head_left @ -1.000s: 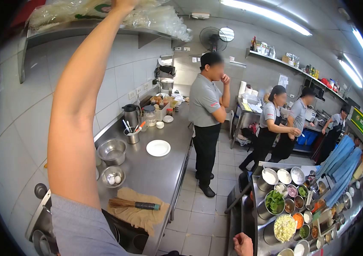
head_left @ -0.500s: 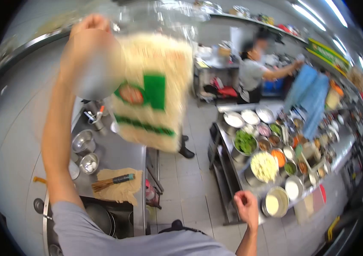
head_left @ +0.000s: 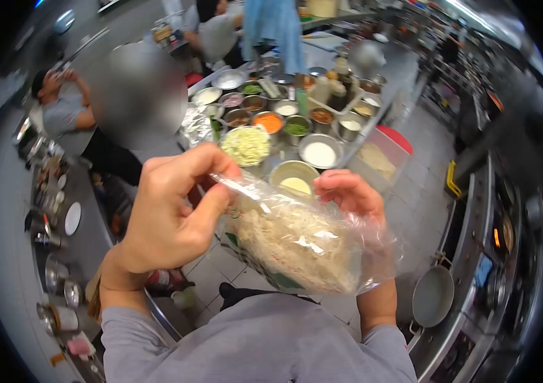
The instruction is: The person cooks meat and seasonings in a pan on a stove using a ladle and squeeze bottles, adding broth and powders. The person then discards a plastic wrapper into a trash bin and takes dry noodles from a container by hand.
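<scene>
In front of my chest is a clear plastic bag of pale dried noodles [head_left: 300, 239], with green print on its lower side. It lies tilted, and its loose film shines. My left hand [head_left: 172, 214] pinches the film at the bag's upper left edge between thumb and fingers. At the other end, my right hand [head_left: 354, 195] has curled fingers and supports the bag; film covers part of that palm and hides the thumb. Just beyond the bag stand a pot of pale yellow contents [head_left: 296, 182] and a bowl of shredded pale vegetable [head_left: 246, 145].
Ahead, a steel counter carries several ingredient bowls, such as orange shreds [head_left: 267, 122] and a white bowl [head_left: 318, 152]. A pan [head_left: 433, 297] sits by the stove at right. Two people in grey shirts are at the upper left. A plate [head_left: 73, 219] lies on the left counter.
The bag has come down from high on the left to my chest. My right hand, apart before, is now at the bag too. My view has turned right.
</scene>
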{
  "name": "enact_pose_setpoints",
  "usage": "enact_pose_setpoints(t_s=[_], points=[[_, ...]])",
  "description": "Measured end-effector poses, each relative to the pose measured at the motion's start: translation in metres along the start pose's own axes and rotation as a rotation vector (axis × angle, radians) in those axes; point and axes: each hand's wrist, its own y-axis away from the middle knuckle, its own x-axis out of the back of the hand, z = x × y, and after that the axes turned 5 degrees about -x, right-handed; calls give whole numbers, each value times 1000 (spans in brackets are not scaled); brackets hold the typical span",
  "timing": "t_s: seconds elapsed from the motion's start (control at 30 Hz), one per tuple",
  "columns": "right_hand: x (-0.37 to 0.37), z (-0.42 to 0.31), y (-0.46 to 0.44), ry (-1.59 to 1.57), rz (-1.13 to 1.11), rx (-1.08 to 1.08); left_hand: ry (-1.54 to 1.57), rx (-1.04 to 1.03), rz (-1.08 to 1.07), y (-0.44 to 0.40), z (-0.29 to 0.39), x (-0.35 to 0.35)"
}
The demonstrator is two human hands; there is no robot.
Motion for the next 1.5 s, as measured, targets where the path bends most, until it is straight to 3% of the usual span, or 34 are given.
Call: enact_pose_setpoints(t_s=[0.17,0.23,0.3,0.37,0.5,0.57,0.6,0.7,0.8,0.97,1.03,1.1,1.17,1.23,1.27,1.3,1.33,1.37,1.4,1.43,1.5], points=[[19,-69,56,-42,117,-12,102,-66,-292,-60,33,-92],[46,-86,75,639,65,-7,183,-96,-358,-74,46,-131],[50,-93,97,673,214,-9,123,-219,-484,-86,58,-163],[65,-92,122,869,357,-80,165,-211,-576,-96,62,-194],[83,-87,145,932,721,141,367,-319,-612,-122,53,-266],[101,-83,150,835,874,169,762,-361,-452,-137,44,-307],[112,-82,152,721,994,211,889,-354,-487,-144,41,-319],[150,-81,148,583,1098,209,980,-337,-557,-143,20,-378],[198,-62,145,643,1151,145,903,-330,-586,-144,5,-430],[276,-65,137,724,1178,81,1062,-114,-399,-184,1,-499],[304,-78,143,791,1142,18,1142,-67,-441,-210,-3,-512],[325,-85,146,851,1110,-51,1181,42,-636,-227,1,-525],[342,-93,143,942,1085,-129,1191,25,-633,-238,12,-542],[353,-106,134,954,1074,-130,976,-184,-526,-249,23,-551],[362,-113,134,1057,917,-54,963,-187,-514,-257,22,-552],[372,-118,134,1150,760,23,901,-359,-589,-266,17,-552],[384,-125,137,1139,752,33,831,-525,-667,-274,14,-552],[398,-133,140,1165,530,47,818,-520,-658,-286,16,-553],[410,-139,141,1181,303,61,831,-734,-720,-298,20,-553],[419,-143,140,1166,287,68,835,-945,-781,-307,23,-553],[439,-152,137,1207,-23,45,713,-968,-873,-317,25,-557]])
